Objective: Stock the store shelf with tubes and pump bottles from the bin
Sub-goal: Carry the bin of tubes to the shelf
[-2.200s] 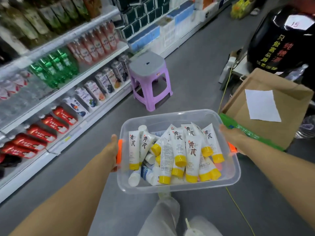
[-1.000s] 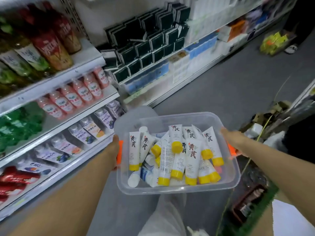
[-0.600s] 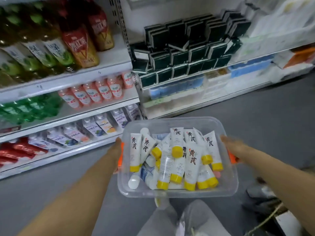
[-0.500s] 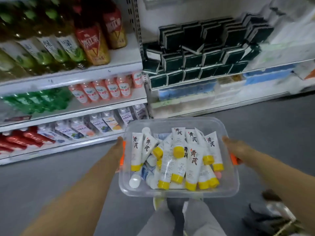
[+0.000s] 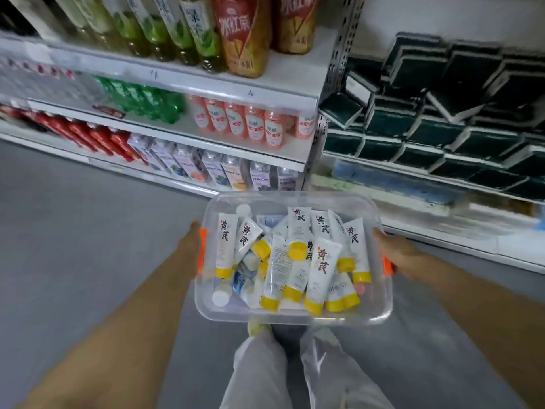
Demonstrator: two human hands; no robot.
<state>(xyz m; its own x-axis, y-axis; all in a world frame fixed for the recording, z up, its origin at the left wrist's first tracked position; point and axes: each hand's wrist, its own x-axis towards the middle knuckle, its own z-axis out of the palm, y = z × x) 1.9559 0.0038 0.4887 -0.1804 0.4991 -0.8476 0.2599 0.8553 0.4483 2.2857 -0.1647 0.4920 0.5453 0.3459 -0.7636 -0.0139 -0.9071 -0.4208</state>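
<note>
In front of the store shelf point(image 5: 182, 84), over the grey floor point(image 5: 73, 231), a person is holding a clear plastic bin point(image 5: 295, 315) with both bare hands. The head camera is looking down at it, and this is the only view. The left hand point(image 5: 190, 246) is gripping the left short side of the bin, at the orange handle point(image 5: 202, 249); the fingers are going under the rim and are mostly hidden. The right hand point(image 5: 393, 253) is closing on the right short side, where a second orange handle point(image 5: 387, 265) is showing just beside the palm. Both forearms are reaching forward, and the bin is hanging level between them, above the person's light trousers point(image 5: 295, 373).

Inside the bin, many white tubes with yellow caps point(image 5: 321, 267) are lying in a loose pile, most with the cap toward the person. Some white-capped bottles point(image 5: 221, 295) are lying under them at the left side; whether they are pump bottles I cannot tell.

The shelf is standing near, behind the bin. On its upper board are tall tea bottles point(image 5: 241, 33), lower are pink bottles point(image 5: 253, 125) and green bottles point(image 5: 141, 98), and at the bottom small cartons point(image 5: 212, 166). To the right, dark green boxes point(image 5: 442, 113) are stacked, blurred.
</note>
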